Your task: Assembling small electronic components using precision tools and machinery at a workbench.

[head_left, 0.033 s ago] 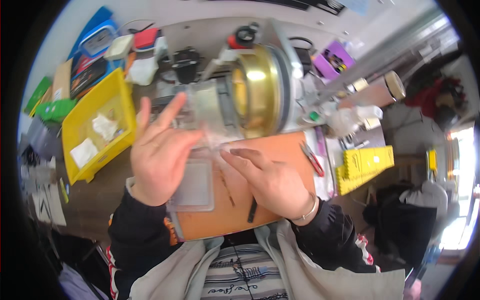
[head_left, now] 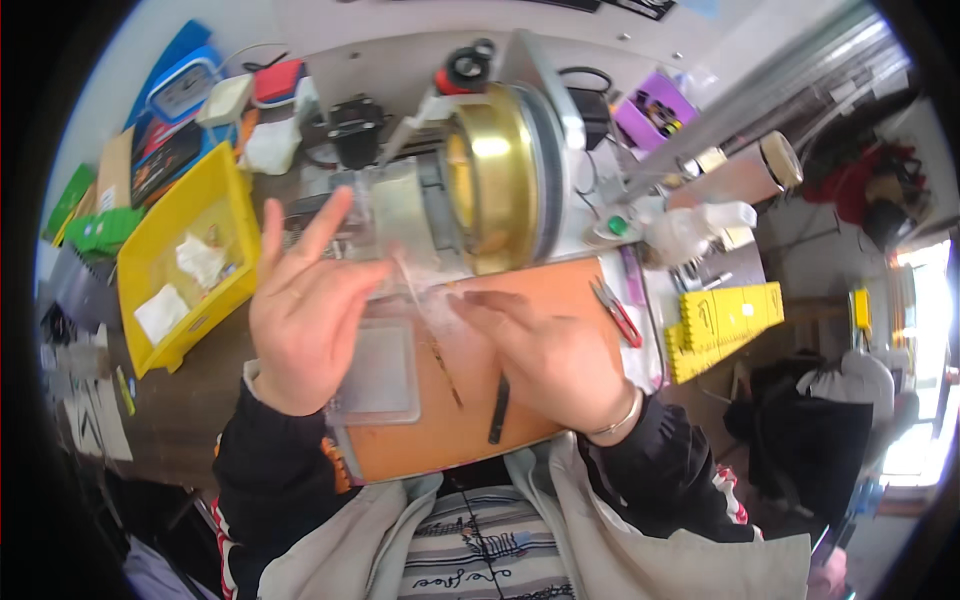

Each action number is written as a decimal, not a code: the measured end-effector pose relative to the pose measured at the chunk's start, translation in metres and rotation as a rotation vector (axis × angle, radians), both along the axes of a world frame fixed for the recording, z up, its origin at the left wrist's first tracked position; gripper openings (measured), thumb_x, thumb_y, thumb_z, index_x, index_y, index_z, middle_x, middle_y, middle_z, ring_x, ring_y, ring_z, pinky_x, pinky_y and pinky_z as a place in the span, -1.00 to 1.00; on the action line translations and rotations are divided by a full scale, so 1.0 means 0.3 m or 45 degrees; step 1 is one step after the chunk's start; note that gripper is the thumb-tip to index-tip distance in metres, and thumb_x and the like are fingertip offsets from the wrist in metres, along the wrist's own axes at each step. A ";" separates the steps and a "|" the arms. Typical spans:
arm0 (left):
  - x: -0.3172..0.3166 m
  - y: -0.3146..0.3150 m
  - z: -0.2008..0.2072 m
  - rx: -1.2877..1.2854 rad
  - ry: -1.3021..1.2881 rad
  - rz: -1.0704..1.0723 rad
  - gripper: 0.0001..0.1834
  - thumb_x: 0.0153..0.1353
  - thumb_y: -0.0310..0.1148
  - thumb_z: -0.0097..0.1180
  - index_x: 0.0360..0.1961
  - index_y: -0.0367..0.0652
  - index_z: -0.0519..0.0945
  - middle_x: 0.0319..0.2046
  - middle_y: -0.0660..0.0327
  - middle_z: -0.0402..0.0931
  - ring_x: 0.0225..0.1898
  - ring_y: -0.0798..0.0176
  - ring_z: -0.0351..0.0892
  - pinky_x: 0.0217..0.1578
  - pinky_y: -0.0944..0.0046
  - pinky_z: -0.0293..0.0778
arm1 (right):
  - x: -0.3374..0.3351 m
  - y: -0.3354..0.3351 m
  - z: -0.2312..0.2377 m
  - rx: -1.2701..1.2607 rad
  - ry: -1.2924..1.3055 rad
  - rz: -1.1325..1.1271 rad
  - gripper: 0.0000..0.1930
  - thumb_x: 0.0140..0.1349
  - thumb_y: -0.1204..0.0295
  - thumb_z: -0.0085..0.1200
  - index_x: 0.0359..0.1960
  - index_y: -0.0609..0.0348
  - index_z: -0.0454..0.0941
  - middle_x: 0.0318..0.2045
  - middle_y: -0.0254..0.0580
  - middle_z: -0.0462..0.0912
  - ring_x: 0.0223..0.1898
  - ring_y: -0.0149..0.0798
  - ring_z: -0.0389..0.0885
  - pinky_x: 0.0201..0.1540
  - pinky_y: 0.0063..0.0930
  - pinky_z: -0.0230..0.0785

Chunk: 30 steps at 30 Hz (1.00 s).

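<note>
My left hand [head_left: 310, 315] is raised over the left of the orange mat [head_left: 560, 300]. Its thumb and forefinger pinch together while other fingers stretch upward. From that pinch a thin pale strand [head_left: 414, 295] seems to slant down toward the mat. My right hand [head_left: 550, 360], a band on its wrist, points inward with its fingertips pressed together; blur hides what they hold, if anything. Below the hands, a clear flat plastic box [head_left: 382, 375], a thin brown stick [head_left: 446, 375] and a black strip [head_left: 499, 410] lie on the mat.
Just beyond the mat stands a machine with a gold-coloured drum [head_left: 505, 180]. A yellow bin [head_left: 190, 330] with white scraps is on the left. Red-handled pliers [head_left: 618, 315], yellow toothed sheets [head_left: 725, 320], a clear bottle [head_left: 690, 235] and a purple container [head_left: 650, 110] are right.
The whole view has shifted slightly, so things sit a little further left. My right hand has drawn slightly away from the left, and the pale strand shows more plainly.
</note>
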State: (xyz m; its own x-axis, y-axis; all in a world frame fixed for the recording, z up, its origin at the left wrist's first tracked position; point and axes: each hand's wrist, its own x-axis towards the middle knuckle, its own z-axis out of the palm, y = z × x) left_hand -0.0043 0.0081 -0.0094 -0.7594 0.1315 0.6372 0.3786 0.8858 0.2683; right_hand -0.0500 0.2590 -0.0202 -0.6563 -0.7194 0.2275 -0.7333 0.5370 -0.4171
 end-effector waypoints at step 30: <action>-0.012 0.026 -0.010 0.019 -0.098 0.037 -0.82 -0.02 -0.54 0.24 -0.37 -0.03 0.69 -0.39 0.37 0.70 0.18 0.07 0.55 0.40 -0.25 -0.09 | 0.065 0.270 -0.170 -0.393 -0.435 -0.507 -0.74 0.07 0.74 0.12 -0.17 0.32 0.60 -0.37 -0.13 0.63 -0.55 -0.42 0.53 -0.49 -0.57 0.31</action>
State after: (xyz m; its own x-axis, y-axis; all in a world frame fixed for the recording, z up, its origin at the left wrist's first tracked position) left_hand -0.0080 0.0161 -0.0124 -0.8097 0.0994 0.5783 0.3301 0.8920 0.3089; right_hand -0.0305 0.3400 -0.0713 -0.9341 -0.3378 0.1152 -0.2977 0.5593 -0.7737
